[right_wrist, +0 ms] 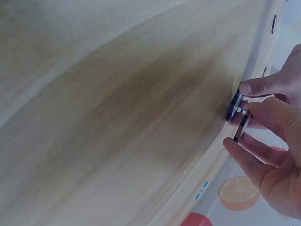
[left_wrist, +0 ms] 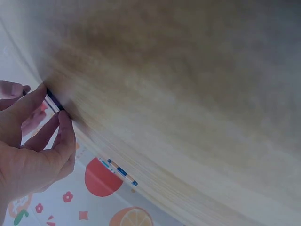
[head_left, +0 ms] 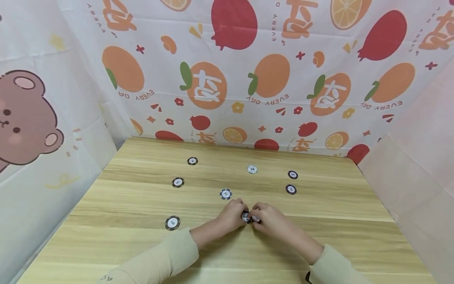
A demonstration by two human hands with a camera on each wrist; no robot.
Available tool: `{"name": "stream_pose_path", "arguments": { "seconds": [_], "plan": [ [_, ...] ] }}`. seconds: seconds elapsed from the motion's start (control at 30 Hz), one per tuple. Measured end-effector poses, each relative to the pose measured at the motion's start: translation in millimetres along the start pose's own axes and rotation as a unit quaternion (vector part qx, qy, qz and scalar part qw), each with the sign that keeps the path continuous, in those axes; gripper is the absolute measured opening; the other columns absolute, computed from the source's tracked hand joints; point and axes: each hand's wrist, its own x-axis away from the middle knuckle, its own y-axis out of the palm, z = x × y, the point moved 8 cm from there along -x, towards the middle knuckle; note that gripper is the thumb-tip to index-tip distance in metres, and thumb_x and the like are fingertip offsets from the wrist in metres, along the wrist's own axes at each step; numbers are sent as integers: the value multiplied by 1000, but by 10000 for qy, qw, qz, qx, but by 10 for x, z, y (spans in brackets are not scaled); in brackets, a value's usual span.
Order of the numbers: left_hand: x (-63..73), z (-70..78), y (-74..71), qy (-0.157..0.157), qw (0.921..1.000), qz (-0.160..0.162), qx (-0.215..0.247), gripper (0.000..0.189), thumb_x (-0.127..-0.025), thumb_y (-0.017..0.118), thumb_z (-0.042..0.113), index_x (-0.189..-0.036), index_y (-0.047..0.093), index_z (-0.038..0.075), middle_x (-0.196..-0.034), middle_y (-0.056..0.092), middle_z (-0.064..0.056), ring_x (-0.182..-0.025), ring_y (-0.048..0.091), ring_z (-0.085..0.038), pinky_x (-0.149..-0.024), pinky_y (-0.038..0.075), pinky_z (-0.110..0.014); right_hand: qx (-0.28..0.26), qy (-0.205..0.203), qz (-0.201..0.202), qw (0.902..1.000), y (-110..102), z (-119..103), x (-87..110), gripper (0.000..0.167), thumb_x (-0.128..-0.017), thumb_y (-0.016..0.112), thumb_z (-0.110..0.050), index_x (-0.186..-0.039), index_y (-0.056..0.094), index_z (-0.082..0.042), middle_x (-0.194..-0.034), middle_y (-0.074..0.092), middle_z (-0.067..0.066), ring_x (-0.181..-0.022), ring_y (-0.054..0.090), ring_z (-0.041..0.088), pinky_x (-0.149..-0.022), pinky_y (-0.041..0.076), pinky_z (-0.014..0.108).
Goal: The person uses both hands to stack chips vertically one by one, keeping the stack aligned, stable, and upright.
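The left hand (head_left: 232, 217) pinches the left chip (head_left: 245, 216), the right hand (head_left: 272, 222) the right chip (head_left: 255, 218), each grip closed; both chips sit side by side near the middle of the worktop (head_left: 88, 236), possibly touching. 3 black chips (head_left: 178, 182) lie leftward, a white chip (head_left: 252, 169) and a blue chip (head_left: 226, 194) beyond, 2 dark chips (head_left: 291, 189) rightward.

chip (head_left: 245, 217) in left hand (head_left: 232, 215): dark rim, white centre | beyond: blue-white chip (head_left: 226, 194) | table (head_left: 95, 232): yellowish woodgrain | cloth (head_left: 237, 75): white, fruit-print
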Motion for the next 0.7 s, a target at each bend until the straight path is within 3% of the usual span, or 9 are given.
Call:
{"name": "stream_pose_path", "arguments": {
  "seconds": [0.7],
  "plan": [
    [13, 13, -16, 234, 9996, 141, -1, 20, -65, 77, 2, -83, 68, 3, -77, 54, -2, -70, 48, -17, -64, 43, -23, 167, 5, -34, 9999, 102, -31, -77, 21, -75, 70, -5, -97, 69, -4, -89, 59, 4, -76, 55, 13, -64, 46, 21]
  ]
}}
